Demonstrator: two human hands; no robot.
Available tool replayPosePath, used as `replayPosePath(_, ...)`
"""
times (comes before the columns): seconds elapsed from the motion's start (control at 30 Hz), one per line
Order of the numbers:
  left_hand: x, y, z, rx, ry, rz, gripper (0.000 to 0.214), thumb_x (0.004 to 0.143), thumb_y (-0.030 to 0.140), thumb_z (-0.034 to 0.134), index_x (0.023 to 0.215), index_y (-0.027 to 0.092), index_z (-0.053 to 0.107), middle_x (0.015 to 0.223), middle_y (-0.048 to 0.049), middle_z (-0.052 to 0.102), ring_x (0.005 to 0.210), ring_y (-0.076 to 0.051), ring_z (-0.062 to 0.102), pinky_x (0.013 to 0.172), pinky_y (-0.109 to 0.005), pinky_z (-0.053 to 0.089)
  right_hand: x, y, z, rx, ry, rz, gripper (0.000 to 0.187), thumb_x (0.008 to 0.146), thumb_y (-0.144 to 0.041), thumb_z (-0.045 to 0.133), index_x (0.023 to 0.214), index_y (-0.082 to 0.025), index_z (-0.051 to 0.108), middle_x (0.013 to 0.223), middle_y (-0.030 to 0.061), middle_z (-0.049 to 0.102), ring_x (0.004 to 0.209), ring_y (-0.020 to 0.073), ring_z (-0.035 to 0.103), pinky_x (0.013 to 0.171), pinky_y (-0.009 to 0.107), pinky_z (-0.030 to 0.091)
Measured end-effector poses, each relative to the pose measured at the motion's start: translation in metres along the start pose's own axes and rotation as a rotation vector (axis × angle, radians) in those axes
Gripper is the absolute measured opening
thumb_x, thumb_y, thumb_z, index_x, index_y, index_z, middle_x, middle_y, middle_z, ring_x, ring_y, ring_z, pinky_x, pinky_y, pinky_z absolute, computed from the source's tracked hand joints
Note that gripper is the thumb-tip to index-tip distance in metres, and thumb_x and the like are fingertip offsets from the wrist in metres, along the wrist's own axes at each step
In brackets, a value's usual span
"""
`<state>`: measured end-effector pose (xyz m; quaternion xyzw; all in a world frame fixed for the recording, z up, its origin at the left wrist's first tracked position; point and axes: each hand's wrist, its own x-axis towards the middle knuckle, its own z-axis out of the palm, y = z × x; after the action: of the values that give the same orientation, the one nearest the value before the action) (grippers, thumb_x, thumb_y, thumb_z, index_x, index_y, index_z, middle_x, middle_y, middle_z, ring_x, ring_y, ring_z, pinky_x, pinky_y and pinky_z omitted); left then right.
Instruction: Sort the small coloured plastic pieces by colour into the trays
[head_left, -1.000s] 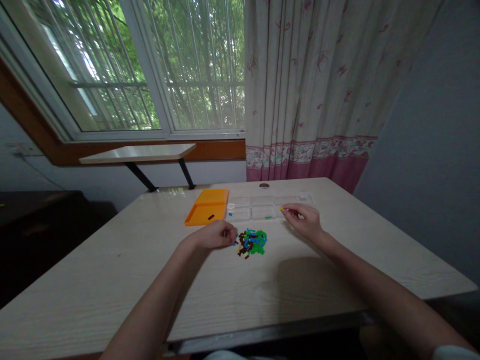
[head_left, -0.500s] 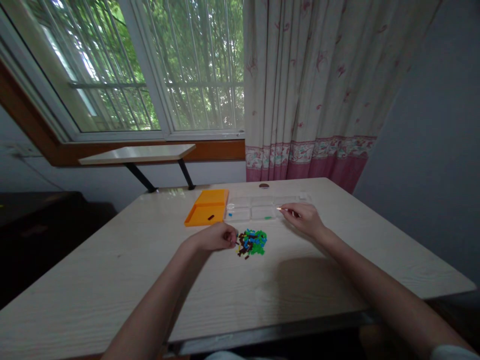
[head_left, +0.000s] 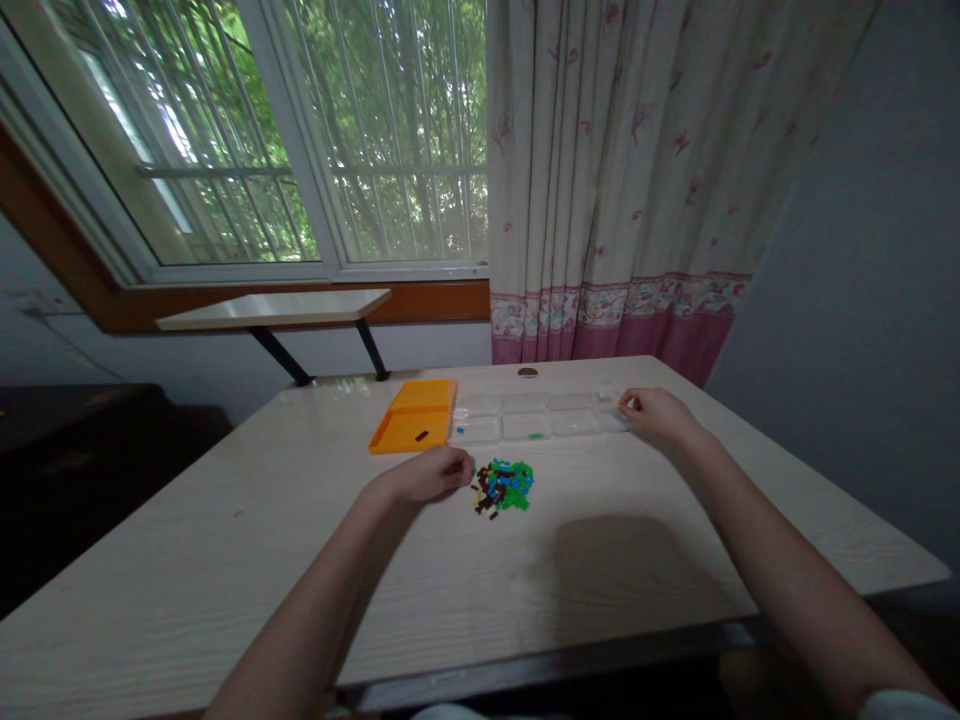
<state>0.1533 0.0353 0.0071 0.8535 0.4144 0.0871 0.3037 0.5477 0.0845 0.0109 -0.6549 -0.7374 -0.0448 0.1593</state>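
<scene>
My right hand point(head_left: 656, 415) is at the right end of a clear compartment tray point(head_left: 526, 438), thumb and finger pinched on a small yellow piece point(head_left: 617, 405). My left hand point(head_left: 439, 473) rests with curled fingers at the left edge of a pile of small plastic pieces point(head_left: 506, 485), brown, blue, green and some yellow. What its fingers hold, if anything, is hidden. In the tray's front row, a blue piece point(head_left: 460, 430), a green piece point(head_left: 535, 436) and a tiny pale yellow piece point(head_left: 575, 427) lie in separate compartments.
Left of the tray lies an open orange case point(head_left: 394, 430) with a brown piece point(head_left: 421, 435) inside. A dark round spot point(head_left: 528, 372) shows at the table's far edge. A raised shelf point(head_left: 277, 307) stands at the back left, before the window; a curtain point(head_left: 615, 200) hangs behind the table point(head_left: 262, 560).
My right hand has moved right, from the third front compartment to the tray's right end. A tiny pale piece now shows in that third compartment. My left hand has barely moved.
</scene>
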Motion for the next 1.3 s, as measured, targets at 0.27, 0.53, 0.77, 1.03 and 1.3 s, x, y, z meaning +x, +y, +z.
replayPosePath(0.27, 0.001, 0.007, 0.003, -0.008, 0.136, 0.002, 0.013, 0.079, 0.026, 0.038, 0.075, 0.016, 0.045, 0.065, 0.0005, 0.047, 0.060, -0.011, 0.040, 0.056, -0.021, 0.035, 0.000, -0.019, 0.007, 0.039, 0.015, -0.037, 0.028, 0.080, -0.030, 0.048, 0.101, -0.021, 0.063, 0.074, 0.0046, 0.067, 0.067, 0.0163, 0.058, 0.056, 0.023, 0.034)
replayPosePath(0.53, 0.015, 0.024, 0.030, -0.139, 0.238, 0.093, 0.024, 0.088, 0.035, 0.028, 0.081, 0.017, 0.042, 0.065, 0.0011, 0.048, 0.057, -0.010, 0.042, 0.054, -0.021, 0.035, -0.046, -0.126, 0.010, 0.295, -0.059, -0.447, 0.024, 0.082, -0.031, 0.048, 0.097, -0.023, 0.064, 0.071, 0.0016, 0.066, 0.063, 0.0134, 0.058, 0.056, 0.021, 0.034)
replayPosePath(0.77, 0.019, 0.046, 0.046, -0.060, 0.296, 0.131, 0.020, 0.089, 0.032, 0.030, 0.084, 0.017, 0.043, 0.072, -0.0017, 0.051, 0.065, -0.011, 0.045, 0.059, -0.021, 0.036, -0.060, -0.142, 0.015, 0.461, -0.112, -0.441, 0.019, 0.080, -0.032, 0.053, 0.092, -0.021, 0.064, 0.060, -0.0021, 0.060, 0.052, 0.0095, 0.052, 0.052, 0.018, 0.032)
replayPosePath(1.03, 0.020, 0.043, 0.047, 0.035, 0.310, 0.103, 0.021, 0.089, 0.032, 0.028, 0.086, 0.018, 0.043, 0.080, -0.0035, 0.056, 0.068, -0.012, 0.048, 0.061, -0.022, 0.037, -0.064, -0.146, 0.019, 0.512, -0.116, -0.461, 0.017, 0.079, -0.030, 0.053, 0.085, -0.020, 0.065, 0.057, -0.0030, 0.056, 0.051, 0.0079, 0.049, 0.050, 0.017, 0.030)
replayPosePath(1.3, 0.017, 0.046, 0.047, 0.094, 0.294, 0.129, 0.021, 0.090, 0.031, 0.028, 0.086, 0.018, 0.044, 0.078, -0.0025, 0.056, 0.068, -0.012, 0.049, 0.061, -0.021, 0.038, -0.061, -0.145, 0.027, 0.485, -0.078, -0.455, 0.018, 0.080, -0.032, 0.052, 0.083, -0.020, 0.065, 0.058, -0.0022, 0.057, 0.051, 0.0081, 0.049, 0.051, 0.018, 0.030)
